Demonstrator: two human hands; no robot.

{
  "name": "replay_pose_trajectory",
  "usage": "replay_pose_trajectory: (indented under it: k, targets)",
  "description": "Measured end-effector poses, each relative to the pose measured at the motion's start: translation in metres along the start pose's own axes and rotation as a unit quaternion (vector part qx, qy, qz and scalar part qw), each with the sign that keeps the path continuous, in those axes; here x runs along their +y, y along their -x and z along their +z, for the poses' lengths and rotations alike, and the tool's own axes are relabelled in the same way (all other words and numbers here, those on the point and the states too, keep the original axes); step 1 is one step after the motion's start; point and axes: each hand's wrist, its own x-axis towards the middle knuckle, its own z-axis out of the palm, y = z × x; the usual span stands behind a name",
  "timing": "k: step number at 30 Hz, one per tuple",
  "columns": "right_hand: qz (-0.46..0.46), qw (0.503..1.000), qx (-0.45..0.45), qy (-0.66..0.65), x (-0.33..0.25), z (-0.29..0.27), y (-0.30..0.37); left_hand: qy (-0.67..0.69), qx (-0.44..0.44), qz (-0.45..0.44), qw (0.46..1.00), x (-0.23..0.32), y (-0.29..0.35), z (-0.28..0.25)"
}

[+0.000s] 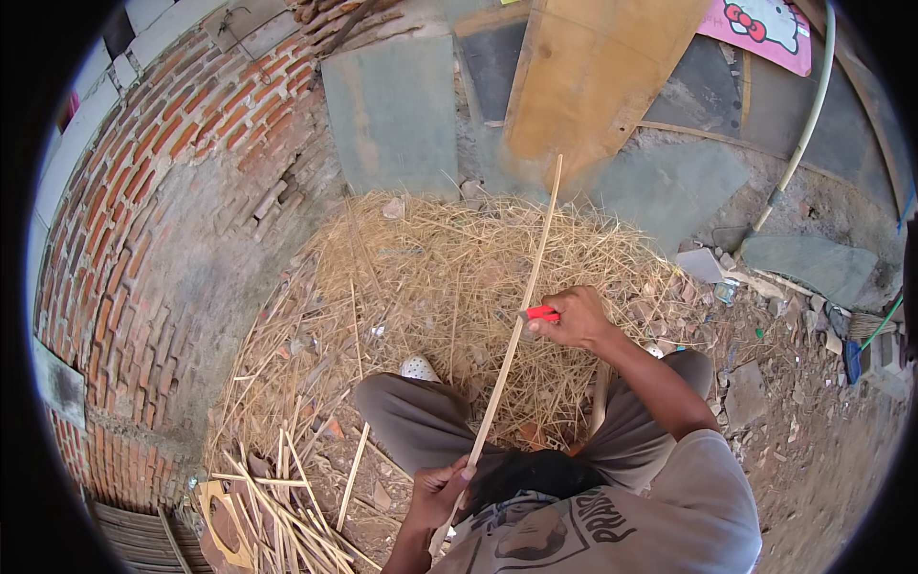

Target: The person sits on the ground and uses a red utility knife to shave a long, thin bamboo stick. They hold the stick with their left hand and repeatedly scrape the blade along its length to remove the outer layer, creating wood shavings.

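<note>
A long, thin bamboo strip [505, 373] slants from my lap up and away past the straw-like shavings. My left hand [442, 490] is closed round its lower part, close to my body. Farther up, my right hand [579, 318] grips a small red-handled knife [543, 313]. The knife's tip meets the strip or lies right beside it; its blade is mostly too small to make out. Beyond my right hand, the strip's far end stands free over the pile.
Shavings [430, 249] cover the ground before my crossed legs. At the lower left lies a heap of cut strips [287, 521]. A brick wall [124, 287] rises on the left; boards [387, 115] lean at the back. Rubble [765, 392] and a pale pipe [808, 124] are on the right.
</note>
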Motion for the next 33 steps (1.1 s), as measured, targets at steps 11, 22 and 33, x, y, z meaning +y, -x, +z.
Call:
replay_pose_trajectory:
  k: [11,22,33]
  targets:
    - [-0.043,0.999,-0.008,0.007,-0.01,-0.002,0.004,0.171,-0.028,-0.031,0.984,0.007,-0.026,0.026]
    - [0.039,0.998,-0.043,0.017,0.002,-0.001,-0.003,0.022,-0.012,-0.01,1.0,0.016,-0.019,0.016]
    - [-0.028,0.998,0.046,0.039,0.007,0.003,-0.003,-0.031,-0.021,0.045,0.998,-0.001,-0.007,-0.003]
